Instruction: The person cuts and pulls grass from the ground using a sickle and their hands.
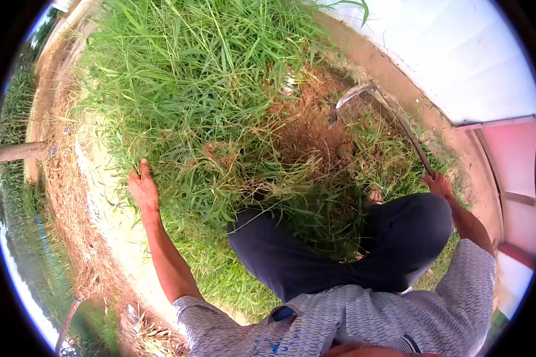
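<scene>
Grey-sleeved arms spread wide, right hand [439,185] gripping a sickle [406,126], left hand [143,187] open beside grass [190,89].

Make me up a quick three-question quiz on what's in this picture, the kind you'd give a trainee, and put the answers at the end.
1. Multiple choice: which hand grips the long-handled tool?
A) left only
B) right only
C) both
2. True or false: the blade at the tool's far end is straight from end to end.
3. Fill in the blank: the left hand is at the edge of the green ____.

Key:
1. B, the right hand only
2. False, it curves
3. grass
</scene>
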A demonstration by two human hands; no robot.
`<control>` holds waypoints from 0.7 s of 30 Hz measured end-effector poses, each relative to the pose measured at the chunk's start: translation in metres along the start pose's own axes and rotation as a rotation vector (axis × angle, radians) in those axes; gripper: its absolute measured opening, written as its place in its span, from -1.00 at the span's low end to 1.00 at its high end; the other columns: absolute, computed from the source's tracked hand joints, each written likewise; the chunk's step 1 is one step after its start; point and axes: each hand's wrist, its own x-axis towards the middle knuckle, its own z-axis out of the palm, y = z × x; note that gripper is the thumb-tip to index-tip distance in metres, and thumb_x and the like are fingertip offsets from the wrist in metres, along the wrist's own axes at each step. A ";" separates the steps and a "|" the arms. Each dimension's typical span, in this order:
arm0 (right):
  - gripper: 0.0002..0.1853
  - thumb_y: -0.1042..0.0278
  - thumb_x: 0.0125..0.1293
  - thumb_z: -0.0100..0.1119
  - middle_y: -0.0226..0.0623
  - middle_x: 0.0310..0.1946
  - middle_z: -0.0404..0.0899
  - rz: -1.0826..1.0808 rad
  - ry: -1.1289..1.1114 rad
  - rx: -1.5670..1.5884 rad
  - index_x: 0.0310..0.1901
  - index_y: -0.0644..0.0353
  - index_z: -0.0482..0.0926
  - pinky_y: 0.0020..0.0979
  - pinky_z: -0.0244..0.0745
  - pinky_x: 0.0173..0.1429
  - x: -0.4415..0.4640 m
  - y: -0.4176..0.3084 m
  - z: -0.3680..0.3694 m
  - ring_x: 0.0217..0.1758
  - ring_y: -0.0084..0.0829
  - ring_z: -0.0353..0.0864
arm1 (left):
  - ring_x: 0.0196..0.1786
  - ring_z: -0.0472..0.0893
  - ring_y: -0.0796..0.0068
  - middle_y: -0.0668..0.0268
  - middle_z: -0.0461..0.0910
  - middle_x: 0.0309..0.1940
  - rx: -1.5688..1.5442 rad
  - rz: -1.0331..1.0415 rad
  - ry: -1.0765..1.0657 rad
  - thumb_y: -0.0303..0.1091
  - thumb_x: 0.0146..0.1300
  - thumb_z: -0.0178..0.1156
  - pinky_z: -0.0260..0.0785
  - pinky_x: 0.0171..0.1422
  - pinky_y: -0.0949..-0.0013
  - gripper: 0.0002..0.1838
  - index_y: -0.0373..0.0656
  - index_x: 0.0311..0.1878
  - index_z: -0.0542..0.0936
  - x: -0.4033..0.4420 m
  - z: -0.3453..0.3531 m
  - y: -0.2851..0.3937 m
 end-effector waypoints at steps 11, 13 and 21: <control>-0.50 -0.09 0.27 0.05 0.19 -0.34 0.59 -0.105 0.034 -0.159 -0.22 0.34 0.51 0.04 0.42 -0.07 0.020 0.023 -0.009 -0.19 0.15 0.60 | -0.06 0.56 0.02 -0.24 0.56 -0.10 -0.100 0.012 -0.470 0.17 0.27 0.17 0.37 0.10 0.12 -0.19 -0.54 0.17 0.40 -0.003 -0.046 0.021; -0.53 -0.03 0.26 0.03 0.19 -0.25 0.61 0.047 -0.040 -0.138 -0.17 0.32 0.53 0.08 0.42 -0.02 0.034 0.052 0.031 -0.13 0.17 0.61 | 0.10 0.53 -0.06 -0.31 0.49 0.03 0.012 -0.015 -0.348 0.25 0.23 0.17 0.34 0.22 0.10 -0.09 -0.56 0.22 0.34 -0.011 -0.048 0.039; -0.81 0.32 0.24 0.09 0.02 -0.27 0.65 -0.162 -0.190 -0.340 -0.21 0.19 0.62 -0.11 0.56 -0.11 0.065 -0.077 0.060 -0.16 -0.08 0.69 | 0.36 0.29 -0.15 -0.32 0.34 0.22 -0.039 0.302 -0.766 0.26 0.17 0.21 0.01 0.46 -0.03 -0.08 -0.38 0.33 0.29 -0.053 0.021 0.133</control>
